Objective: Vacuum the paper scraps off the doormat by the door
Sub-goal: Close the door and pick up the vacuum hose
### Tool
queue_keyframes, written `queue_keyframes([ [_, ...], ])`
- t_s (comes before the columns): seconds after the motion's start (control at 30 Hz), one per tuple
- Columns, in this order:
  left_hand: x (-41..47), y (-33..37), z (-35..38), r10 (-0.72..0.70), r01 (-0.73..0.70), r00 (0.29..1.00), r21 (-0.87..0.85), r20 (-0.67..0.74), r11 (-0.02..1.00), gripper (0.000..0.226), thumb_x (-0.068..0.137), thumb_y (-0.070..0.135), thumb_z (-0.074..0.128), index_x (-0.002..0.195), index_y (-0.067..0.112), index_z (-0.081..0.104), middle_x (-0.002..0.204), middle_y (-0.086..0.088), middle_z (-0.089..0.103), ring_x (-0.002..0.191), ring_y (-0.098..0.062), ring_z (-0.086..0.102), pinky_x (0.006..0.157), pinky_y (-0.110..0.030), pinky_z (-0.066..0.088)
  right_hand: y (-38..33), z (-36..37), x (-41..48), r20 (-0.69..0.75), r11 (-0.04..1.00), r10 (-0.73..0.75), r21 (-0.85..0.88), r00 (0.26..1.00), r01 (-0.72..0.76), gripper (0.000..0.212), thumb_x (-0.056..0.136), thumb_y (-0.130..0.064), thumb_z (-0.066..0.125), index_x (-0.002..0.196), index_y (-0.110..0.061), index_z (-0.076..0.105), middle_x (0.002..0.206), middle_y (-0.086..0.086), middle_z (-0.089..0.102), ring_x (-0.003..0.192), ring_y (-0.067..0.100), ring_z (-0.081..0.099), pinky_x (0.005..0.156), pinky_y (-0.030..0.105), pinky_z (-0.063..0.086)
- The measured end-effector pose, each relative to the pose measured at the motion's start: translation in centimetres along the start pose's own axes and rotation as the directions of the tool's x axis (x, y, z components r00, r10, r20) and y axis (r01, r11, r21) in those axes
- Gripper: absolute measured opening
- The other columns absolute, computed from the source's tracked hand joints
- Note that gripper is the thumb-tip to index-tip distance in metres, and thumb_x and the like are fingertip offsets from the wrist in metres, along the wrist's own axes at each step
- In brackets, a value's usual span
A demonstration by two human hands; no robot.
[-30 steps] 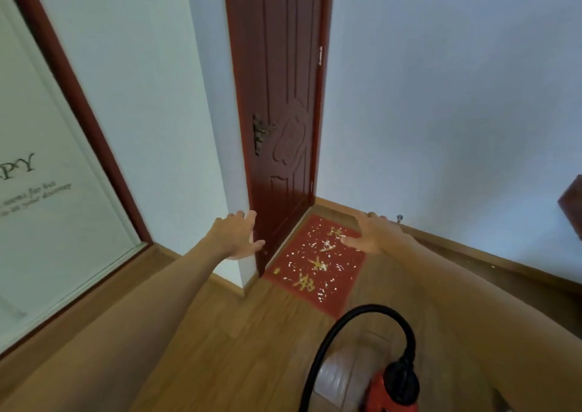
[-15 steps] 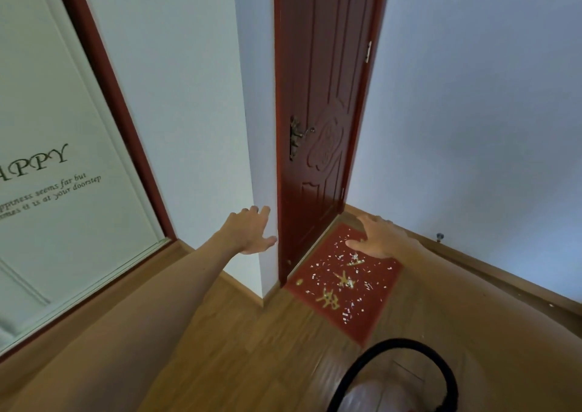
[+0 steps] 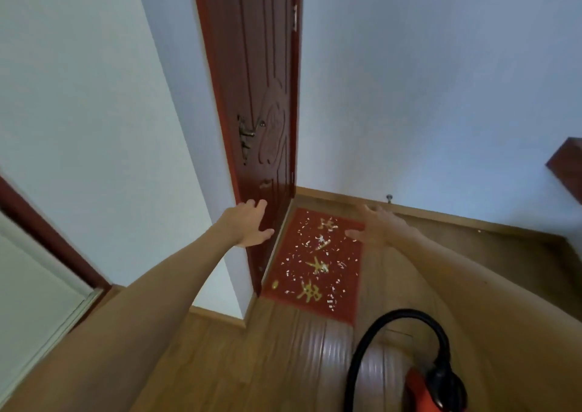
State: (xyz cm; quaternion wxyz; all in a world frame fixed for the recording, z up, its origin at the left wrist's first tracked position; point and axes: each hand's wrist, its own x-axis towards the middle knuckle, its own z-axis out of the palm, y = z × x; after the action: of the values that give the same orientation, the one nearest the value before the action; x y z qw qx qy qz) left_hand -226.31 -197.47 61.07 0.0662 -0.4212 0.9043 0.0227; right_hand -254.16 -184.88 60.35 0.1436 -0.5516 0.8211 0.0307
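Both hands, left [image 3: 248,226] and right [image 3: 376,227], reached out empty, fingers spread, above a doormat [image 3: 352,309] strewn with paper scraps [image 3: 310,255]; vacuum [image 3: 433,389] stood nearby.

Soft, even light, cool bluish cast on the walls [image 3: 441,81], faint diffuse shadows, pale glare streaks on the glossy wood floor [image 3: 315,345], motion blur smearing the right hand [image 3: 381,227], wide-angle bending of the door [image 3: 261,97] toward the edges.
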Motion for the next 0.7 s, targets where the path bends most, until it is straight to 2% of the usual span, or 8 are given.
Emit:
queue_keyframes([
  [0.3, 10.7, 1.4, 0.7, 0.132, -0.131, 0.989, -0.007, 0.061, 0.991, 0.076, 0.094, 0.057, 0.048, 0.151, 0.012, 0.025, 0.143, -0.014, 0.045, 0.127, -0.032, 0.051, 0.097, -0.046, 0.047, 5.9, 0.0, 3.0, 0.043, 0.969, 0.239, 0.054, 0.970, -0.241, 0.090, 0.085, -0.066, 0.056, 0.155, -0.025, 0.017, 0.154, 0.016, 0.032, 0.138, 0.038, 0.037, 0.108, 0.056, 0.039],
  [0.5, 18.7, 5.9, 1.2, 0.230, -0.231, 0.968, 0.008, 0.097, 0.973, 0.075, 0.094, 0.058, 0.049, 0.149, 0.011, 0.027, 0.140, -0.014, 0.047, 0.125, -0.031, 0.052, 0.095, -0.045, 0.047, 12.4, 0.6, 6.7, 0.056, 0.934, 0.343, 0.089, 0.938, -0.346, 0.091, 0.084, -0.069, 0.055, 0.154, -0.025, 0.018, 0.152, 0.015, 0.036, 0.135, 0.036, 0.042, 0.105, 0.054, 0.044],
  [0.7, 26.5, 11.8, 1.8, 0.318, -0.327, 0.936, 0.036, 0.154, 0.944, 0.075, 0.093, 0.059, 0.050, 0.147, 0.013, 0.029, 0.137, -0.014, 0.049, 0.122, -0.030, 0.054, 0.095, -0.047, 0.048, 19.0, 2.2, 9.8, 0.124, 0.901, 0.400, 0.127, 0.908, -0.414, 0.091, 0.085, -0.070, 0.052, 0.156, -0.025, 0.015, 0.153, 0.017, 0.034, 0.137, 0.037, 0.038, 0.107, 0.053, 0.042],
])
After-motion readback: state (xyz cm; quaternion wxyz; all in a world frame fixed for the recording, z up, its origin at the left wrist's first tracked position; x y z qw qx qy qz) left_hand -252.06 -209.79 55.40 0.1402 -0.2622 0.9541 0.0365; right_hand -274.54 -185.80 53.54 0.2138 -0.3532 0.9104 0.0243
